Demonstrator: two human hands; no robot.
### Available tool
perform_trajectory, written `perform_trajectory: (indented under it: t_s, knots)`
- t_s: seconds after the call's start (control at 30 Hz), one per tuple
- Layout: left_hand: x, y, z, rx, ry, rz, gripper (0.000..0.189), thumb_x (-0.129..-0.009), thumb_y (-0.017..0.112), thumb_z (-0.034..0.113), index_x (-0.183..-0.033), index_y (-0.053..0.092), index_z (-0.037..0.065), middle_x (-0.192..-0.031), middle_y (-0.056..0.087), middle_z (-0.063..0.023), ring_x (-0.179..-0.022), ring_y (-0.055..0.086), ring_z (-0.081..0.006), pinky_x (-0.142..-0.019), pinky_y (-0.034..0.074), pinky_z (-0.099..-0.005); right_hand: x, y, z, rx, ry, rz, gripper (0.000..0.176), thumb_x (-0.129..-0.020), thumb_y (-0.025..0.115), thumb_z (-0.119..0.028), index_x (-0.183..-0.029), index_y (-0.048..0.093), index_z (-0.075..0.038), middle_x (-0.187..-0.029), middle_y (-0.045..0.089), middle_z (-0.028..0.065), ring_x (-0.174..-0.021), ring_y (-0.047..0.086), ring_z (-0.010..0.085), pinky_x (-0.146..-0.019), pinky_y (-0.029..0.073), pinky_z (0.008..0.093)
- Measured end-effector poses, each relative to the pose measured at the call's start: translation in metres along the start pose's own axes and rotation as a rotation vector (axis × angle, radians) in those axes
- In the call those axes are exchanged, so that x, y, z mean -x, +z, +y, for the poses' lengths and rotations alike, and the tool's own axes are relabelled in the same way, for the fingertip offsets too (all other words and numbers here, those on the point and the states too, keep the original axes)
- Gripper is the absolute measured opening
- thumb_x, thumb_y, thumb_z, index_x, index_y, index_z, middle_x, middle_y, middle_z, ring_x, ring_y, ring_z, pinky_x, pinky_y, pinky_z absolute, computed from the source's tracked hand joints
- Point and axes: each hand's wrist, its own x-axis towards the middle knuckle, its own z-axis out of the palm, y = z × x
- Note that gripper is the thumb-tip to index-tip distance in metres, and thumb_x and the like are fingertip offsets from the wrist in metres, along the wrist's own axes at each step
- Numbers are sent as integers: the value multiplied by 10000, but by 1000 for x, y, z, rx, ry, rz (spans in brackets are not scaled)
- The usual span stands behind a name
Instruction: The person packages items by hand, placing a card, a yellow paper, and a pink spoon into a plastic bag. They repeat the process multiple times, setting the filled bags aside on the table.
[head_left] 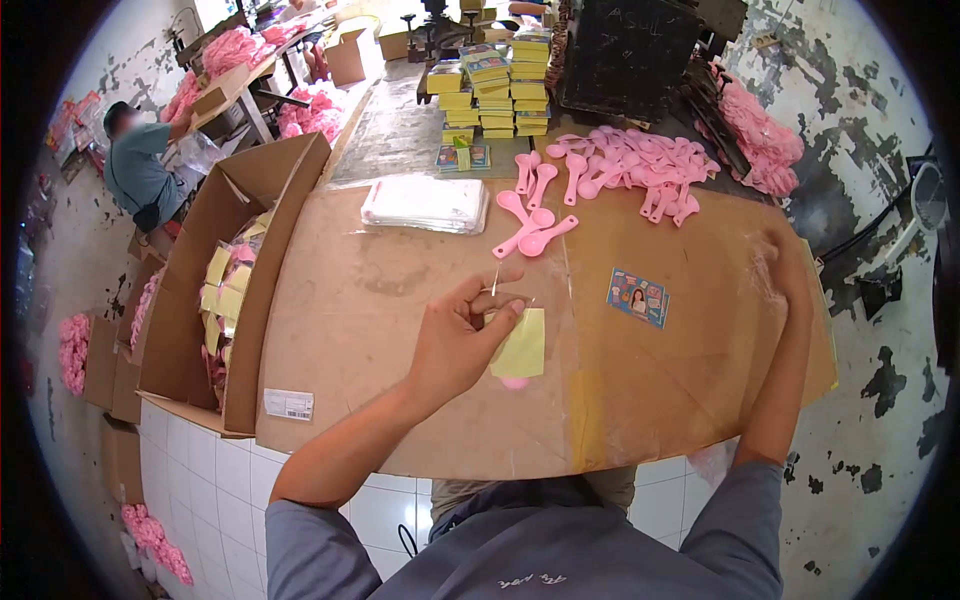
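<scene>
My left hand (468, 328) is closed in a pinch at the top of a small clear bag holding a yellow card (520, 343). A bit of pink, seemingly a measuring spoon (515, 383), peeks out below the card. Out at the table's right edge is my right hand (788, 262), with crinkled clear plastic (764, 278) beside its fingers. Those fingers are too blurred to show whether they grip it. Between the hands lies a printed card (638, 298). Several loose pink measuring spoons (535, 225) lie beyond my left hand.
A cardboard sheet (400, 290) covers the table. Flat clear bags (425, 205) lie in a stack near a pink spoon pile (640, 160). Stacked cards (490, 90) stand behind. An open carton (275, 260) with packed pieces is at left; a person (145, 165) sits beyond.
</scene>
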Motion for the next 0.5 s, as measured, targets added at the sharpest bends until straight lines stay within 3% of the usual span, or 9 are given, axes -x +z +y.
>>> perform_trajectory:
  t_s: [0.1,0.2,0.3,0.4,0.47,0.5]
  knots:
    - [-4,-3,-5,34,-25,-7,324,-1028,602,53,-1332,581,-57,-1063,769,-163,-1004,717,-132,-835,571,-256,21,-18,-30,28,146,-40,526,-852,651,3,-1367,570,-64,-1417,574,179,-1420,451,368,-1169,360,447]
    - [-4,-1,-1,120,-59,-2,325,-1020,590,34,-1329,579,-63,-1064,770,-165,-1030,713,-140,-886,567,-274,25,-50,-97,270,110,121,455,-844,664,10,-1291,617,-60,-1415,557,169,-1384,468,372,-1144,376,443]
    - [-4,2,-4,112,-28,5,333,-1006,584,9,-1329,575,-72,-1078,764,-169,-1041,718,-157,-916,560,-280,15,-68,-149,49,37,252,386,-854,667,-3,-1235,651,-63,-1329,605,164,-1323,519,361,-1118,398,455]
    - [-5,0,-7,158,-6,-31,346,-993,576,-13,-1332,568,-81,-1103,754,-171,-1044,727,-188,-934,556,-288,13,-64,-209,-484,-15,108,357,-858,703,-51,-1212,659,-65,-1254,637,152,-1262,565,334,-1083,425,450]
    - [-5,1,-8,116,27,-37,331,-1012,580,16,-1329,573,-78,-1111,747,-173,-1046,729,-206,-925,565,-297,18,-69,-259,-479,-252,20,368,-886,728,-117,-1243,657,-59,-1190,669,142,-1183,617,323,-1032,467,429]
    - [-4,1,-8,95,43,-40,325,-1021,582,30,-1327,575,-77,-1115,744,-174,-1047,731,-215,-920,569,-302,23,-68,-280,-602,-275,-101,389,-895,739,-148,-1265,653,-63,-1172,677,130,-1143,635,306,-995,487,412]
